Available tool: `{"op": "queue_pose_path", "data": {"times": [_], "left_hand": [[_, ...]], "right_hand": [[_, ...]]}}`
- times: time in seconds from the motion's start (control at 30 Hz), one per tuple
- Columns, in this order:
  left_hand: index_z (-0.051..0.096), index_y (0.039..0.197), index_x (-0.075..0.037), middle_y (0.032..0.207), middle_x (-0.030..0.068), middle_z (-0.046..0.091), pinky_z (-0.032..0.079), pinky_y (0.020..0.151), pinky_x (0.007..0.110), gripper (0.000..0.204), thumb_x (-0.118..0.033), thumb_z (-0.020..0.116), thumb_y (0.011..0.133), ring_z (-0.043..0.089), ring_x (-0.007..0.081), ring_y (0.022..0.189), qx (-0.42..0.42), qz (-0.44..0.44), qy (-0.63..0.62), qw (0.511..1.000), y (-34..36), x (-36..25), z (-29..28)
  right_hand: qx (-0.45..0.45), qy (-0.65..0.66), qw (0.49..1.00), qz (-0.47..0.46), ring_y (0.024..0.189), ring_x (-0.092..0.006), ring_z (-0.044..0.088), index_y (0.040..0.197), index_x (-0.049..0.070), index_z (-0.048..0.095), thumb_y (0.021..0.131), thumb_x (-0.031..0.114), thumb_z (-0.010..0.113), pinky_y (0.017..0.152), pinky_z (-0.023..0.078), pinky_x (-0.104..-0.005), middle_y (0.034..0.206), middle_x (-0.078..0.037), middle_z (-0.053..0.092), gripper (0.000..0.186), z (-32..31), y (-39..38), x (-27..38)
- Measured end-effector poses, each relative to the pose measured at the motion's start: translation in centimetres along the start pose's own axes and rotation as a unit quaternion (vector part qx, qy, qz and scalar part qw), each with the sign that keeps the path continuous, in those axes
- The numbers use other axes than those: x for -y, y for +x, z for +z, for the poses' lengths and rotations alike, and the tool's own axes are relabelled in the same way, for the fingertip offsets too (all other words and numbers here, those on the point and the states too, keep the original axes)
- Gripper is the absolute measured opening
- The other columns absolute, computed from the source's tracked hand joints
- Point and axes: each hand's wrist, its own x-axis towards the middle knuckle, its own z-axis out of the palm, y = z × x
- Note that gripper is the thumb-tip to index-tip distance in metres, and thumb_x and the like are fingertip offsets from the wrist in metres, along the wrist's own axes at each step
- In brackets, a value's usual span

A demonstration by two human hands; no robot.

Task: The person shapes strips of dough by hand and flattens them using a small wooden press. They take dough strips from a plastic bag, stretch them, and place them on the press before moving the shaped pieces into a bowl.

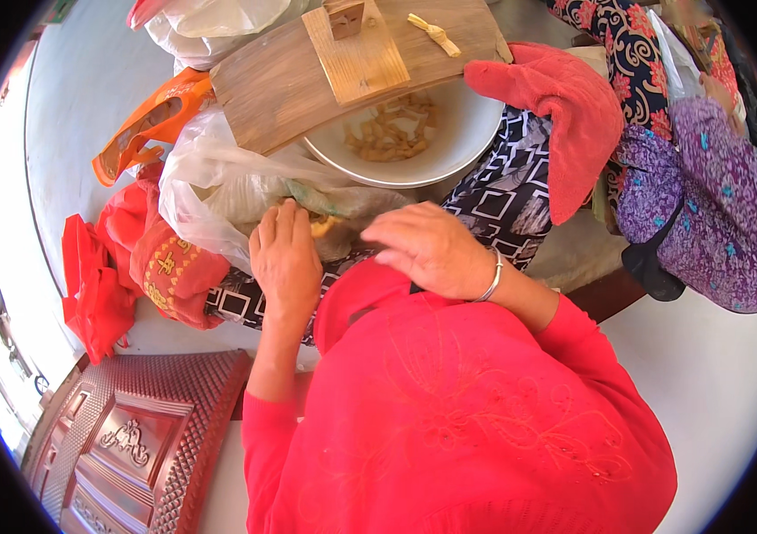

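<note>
In front of me lies a clear plastic bag point(218, 165) with a greenish inner bag. My left hand point(285, 258) is closed at its opening, fingers together and bent over the plastic, the tips hidden. Beside those fingers a yellowish piece point(323, 226) shows in the opening. My right hand point(436, 249), with a bangle at the wrist, hovers to the right of the bag, fingers stretched leftward and apart, nothing visible in them. Beyond both hands, a pale basin point(396, 182) holds several tan pieces point(393, 129). Across its far side lies a wooden board point(276, 102) with a yellowish knotted strip point(433, 34).
A wooden block point(356, 58) with a small metal part sits on the board. A red towel point(574, 107) hangs right of the basin, near a purple patterned cloth point(725, 200). Left are an orange bag point(142, 125) and red bags point(93, 294). A brown embossed panel point(138, 436) stands lower left.
</note>
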Motion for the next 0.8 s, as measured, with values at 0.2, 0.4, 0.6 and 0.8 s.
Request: {"op": "queue_pose_path", "data": {"times": [0.2,0.4,0.6,0.8], "left_hand": [[0.062,0.088,0.0,0.086,0.0128,0.064,0.047,0.07,0.038,0.01,0.0,0.062,0.078,0.061,0.0294,0.077,0.09,-0.012,-0.286,0.954,-0.1,-3.9,-8.1],[0.064,0.091,-0.006,0.074,0.0072,0.063,0.044,0.053,0.035,0.019,0.0,0.063,0.074,0.059,0.0245,0.06,0.1,0.031,-0.388,0.916,-0.2,-4.1,-12.9],[0.063,0.075,-0.002,0.057,0.0028,0.052,0.023,0.037,0.026,0.006,-0.007,0.064,0.077,0.041,0.0125,0.039,-0.044,0.303,-0.75,0.587,1.2,-3.7,-16.7],[0.06,0.071,-0.002,0.052,0.0017,0.049,0.021,0.037,0.027,0.009,0.001,0.068,0.073,0.036,0.0112,0.037,0.098,0.279,-0.794,0.531,5.2,-5.6,-14.1]], "right_hand": [[0.022,0.188,0.98,-0.066,0.09,-0.0348,0.058,0.119,0.006,0.053,0.078,0.01,0.069,0.081,0.045,-0.041,0.097,-0.014,0.06,0.044,0.6,2.5,2.8],[0.166,0.291,0.94,-0.059,0.066,-0.0379,0.061,0.092,0.007,0.055,0.083,0.027,0.067,0.057,0.046,-0.0447,0.073,-0.018,0.061,0.025,-0.6,1.6,4.0],[0.281,0.633,0.709,-0.135,0.064,-0.0317,0.06,0.121,0.007,0.05,0.09,0.023,0.061,0.059,0.049,-0.0397,0.075,-0.017,0.058,0.036,-5.8,0.9,11.3],[-0.016,0.17,0.973,-0.152,0.115,-0.0319,0.053,0.137,0.006,0.044,0.083,0.012,0.063,0.096,0.043,-0.0419,0.128,-0.015,0.05,0.057,-1.1,5.1,5.9]]}}
